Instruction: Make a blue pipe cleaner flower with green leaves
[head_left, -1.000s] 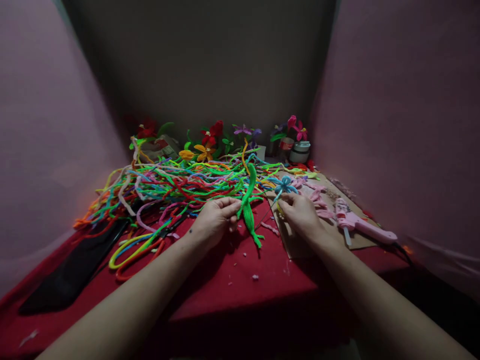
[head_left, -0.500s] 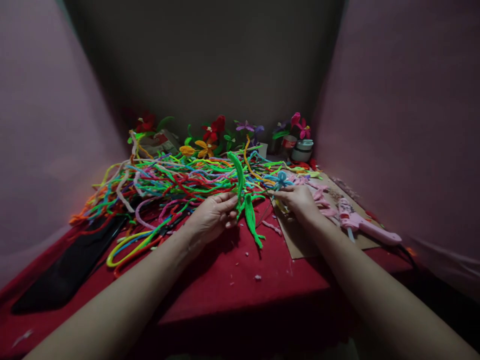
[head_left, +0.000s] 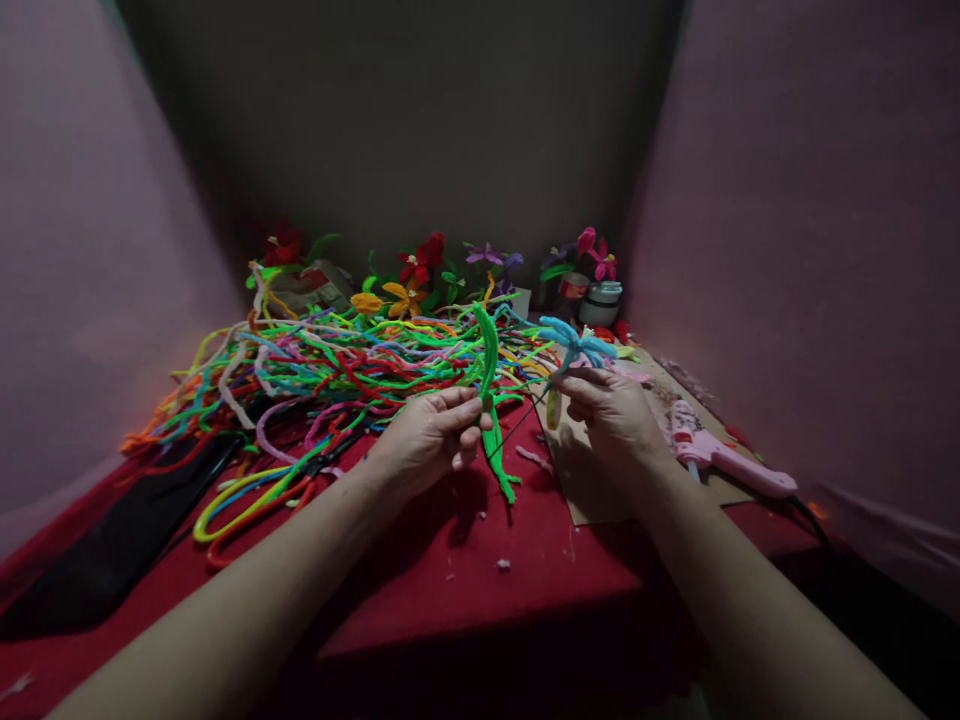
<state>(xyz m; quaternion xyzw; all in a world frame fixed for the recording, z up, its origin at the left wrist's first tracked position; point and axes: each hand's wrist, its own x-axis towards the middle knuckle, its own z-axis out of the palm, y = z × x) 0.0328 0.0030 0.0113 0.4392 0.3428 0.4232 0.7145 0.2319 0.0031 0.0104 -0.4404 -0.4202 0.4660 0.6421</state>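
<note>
My left hand [head_left: 429,436] pinches a bright green pipe-cleaner stem [head_left: 491,400] with leaf loops, held upright above the red tablecloth [head_left: 465,580]. My right hand [head_left: 613,412] is closed on the thin stalk of a light blue pipe-cleaner flower [head_left: 574,343], lifted just above the cardboard sheet [head_left: 600,490]. The two hands are a short gap apart. A thin dark wire runs between the flower stalk and the green stem.
A big tangle of coloured pipe cleaners [head_left: 337,370] covers the table's left and middle. Finished flowers [head_left: 420,270] and small jars [head_left: 600,300] line the back. A pink glue gun [head_left: 720,460] lies on the cardboard at right. A black flat object [head_left: 112,550] lies at left.
My right hand has lifted the blue flower up off the cardboard. The green stem in my left hand has tilted more upright and shifted slightly.
</note>
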